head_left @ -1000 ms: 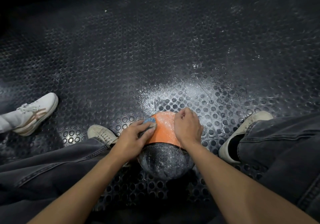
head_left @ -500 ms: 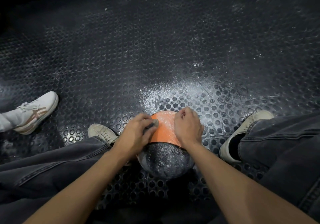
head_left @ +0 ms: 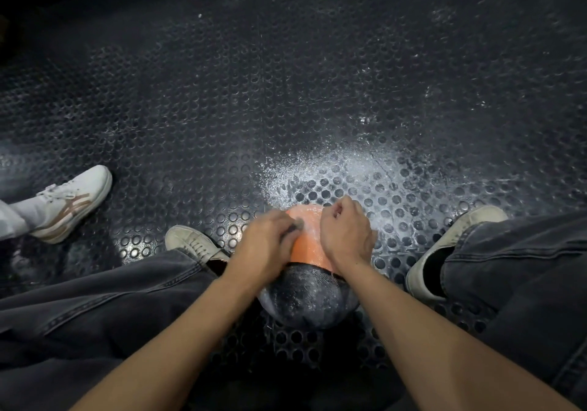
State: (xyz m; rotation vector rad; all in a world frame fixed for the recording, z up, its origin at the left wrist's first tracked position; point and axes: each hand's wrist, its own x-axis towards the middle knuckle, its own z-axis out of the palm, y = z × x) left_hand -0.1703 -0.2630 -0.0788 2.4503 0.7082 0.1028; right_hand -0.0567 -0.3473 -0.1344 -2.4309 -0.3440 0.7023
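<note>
Head camera, and straight to the left hand point(head_left: 265, 245): its fingers are curled round a small grey pad point(head_left: 297, 223), pressed against the orange panel point(head_left: 306, 250) of the ball point(head_left: 305, 298). The hand and pad are smeared with blur, so the pad's shape is hard to read. Just beside it, the right hand point(head_left: 344, 236) rests on the same orange panel with knuckles up and fingers tucked under; whether they pinch anything I cannot tell.

Under both hands is the ball, orange on its far side, black and speckled white on the near side. It sits on the studded floor mat point(head_left: 286, 77), close to the near edge and well apart from the far edge.

Out from there, a fan of white powder point(head_left: 317, 169) lies on the mat just beyond the ball (thickest toward the right). The person's pale shoes flank the ball, left shoe point(head_left: 190, 240) and right shoe point(head_left: 451, 242), with dark jeans point(head_left: 95, 299) running back from each. Over at the mat's left edge, another person's white sneaker point(head_left: 73, 204) with tan stripes points inward.
</note>
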